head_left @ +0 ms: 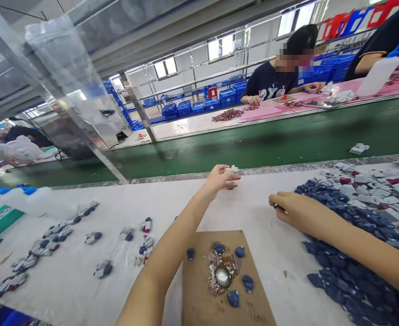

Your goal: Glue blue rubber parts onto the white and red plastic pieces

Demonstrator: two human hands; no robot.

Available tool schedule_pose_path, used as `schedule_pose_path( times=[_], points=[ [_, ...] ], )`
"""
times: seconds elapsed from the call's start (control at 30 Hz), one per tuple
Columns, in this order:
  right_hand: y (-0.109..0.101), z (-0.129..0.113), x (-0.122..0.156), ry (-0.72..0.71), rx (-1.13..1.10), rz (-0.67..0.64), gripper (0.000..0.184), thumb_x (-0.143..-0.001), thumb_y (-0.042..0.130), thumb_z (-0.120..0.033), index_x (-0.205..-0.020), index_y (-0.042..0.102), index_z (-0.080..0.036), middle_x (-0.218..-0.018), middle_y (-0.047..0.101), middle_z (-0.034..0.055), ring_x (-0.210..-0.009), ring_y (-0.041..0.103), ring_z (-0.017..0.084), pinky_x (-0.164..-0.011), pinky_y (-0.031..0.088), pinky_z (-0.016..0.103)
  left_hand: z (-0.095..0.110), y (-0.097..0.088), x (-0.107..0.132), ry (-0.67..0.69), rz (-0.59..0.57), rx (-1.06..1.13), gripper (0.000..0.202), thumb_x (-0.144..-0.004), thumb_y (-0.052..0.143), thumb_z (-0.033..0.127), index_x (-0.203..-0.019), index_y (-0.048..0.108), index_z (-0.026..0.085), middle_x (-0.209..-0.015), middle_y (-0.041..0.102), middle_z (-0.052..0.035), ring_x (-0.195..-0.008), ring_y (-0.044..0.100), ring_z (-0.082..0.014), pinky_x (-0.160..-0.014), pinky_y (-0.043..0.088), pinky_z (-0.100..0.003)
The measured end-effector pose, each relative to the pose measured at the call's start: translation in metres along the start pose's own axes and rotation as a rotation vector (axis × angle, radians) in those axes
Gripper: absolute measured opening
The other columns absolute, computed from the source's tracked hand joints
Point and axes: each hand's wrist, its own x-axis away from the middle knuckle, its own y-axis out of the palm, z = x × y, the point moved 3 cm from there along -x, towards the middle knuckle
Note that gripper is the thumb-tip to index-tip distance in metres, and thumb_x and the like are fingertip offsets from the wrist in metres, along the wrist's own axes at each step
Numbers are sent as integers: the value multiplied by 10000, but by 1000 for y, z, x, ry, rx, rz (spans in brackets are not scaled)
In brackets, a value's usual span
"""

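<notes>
My left hand (220, 177) reaches over the far edge of the white table, its fingers pinching a small white piece (234, 168). To the right, my right hand (289, 206) is closed at the fingertips on a small dark piece (278, 207), mostly hidden by the fingers. Beside that forearm spreads a heap of dark blue pieces (358, 271), with a pile of white and dark red pieces (382, 190) behind it. Between my arms lies a brown board (199, 308) bearing several blue lumps (233, 298) and a small round dish (222, 276) with whitish contents and residue around it.
Joined blue-and-white pieces (102, 269) lie across the table's left side. White bottles with blue caps (40, 201) and a green tray (2, 220) are at far left. A green belt (254, 149) runs beyond the table; a person (270, 81) works across it. A metal post (97, 154) stands at left.
</notes>
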Motion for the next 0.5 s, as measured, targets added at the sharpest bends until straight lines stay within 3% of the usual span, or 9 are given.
schedule_pose_path(
  times=[0.1,0.23,0.3,0.37,0.43,0.5],
  points=[
    [-3,-42,12,-95,-120,-4,298,-821,371,-112,-971,616,-189,-946,688,91,-809,668,207,-687,521,303,-8,-26,69,-79,10,221,140,-807,377,114,-895,467,175,-1018,683,-82,-917,699,-157,-682,537,-246],
    [-2,-96,24,-223,-350,-41,308,-894,328,-200,-971,626,-194,-962,665,111,-836,663,231,-672,527,331,-33,-61,163,-186,110,500,154,-734,508,191,-878,454,201,-919,715,-75,-742,698,-151,-494,499,-183],
    [0,-117,28,-256,-465,-78,338,-936,291,-230,-940,628,-206,-952,647,106,-797,653,221,-662,516,333,-49,-72,203,-210,228,709,280,-725,595,151,-983,494,192,-973,715,-66,-809,709,-148,-588,549,-200],
    [2,-132,29,-261,-522,-95,363,-960,271,-242,-948,634,-230,-961,647,88,-786,650,210,-669,506,324,-64,-78,234,-205,328,875,421,-722,677,90,-1103,525,182,-1059,705,-62,-973,705,-169,-792,573,-252],
    [5,-143,29,-250,-548,-103,363,-968,288,-263,-965,651,-256,-999,665,74,-819,660,220,-684,507,327,-76,-82,255,-192,359,936,481,-710,739,74,-1148,572,184,-1106,692,-53,-1105,667,-216,-920,547,-325],
    [8,-150,29,-230,-562,-123,349,-965,319,-289,-1011,664,-267,-1049,683,75,-866,673,243,-701,520,340,-85,-86,266,-190,361,957,481,-661,801,80,-1099,642,200,-1094,694,-38,-1133,652,-257,-945,538,-392]
  ],
)
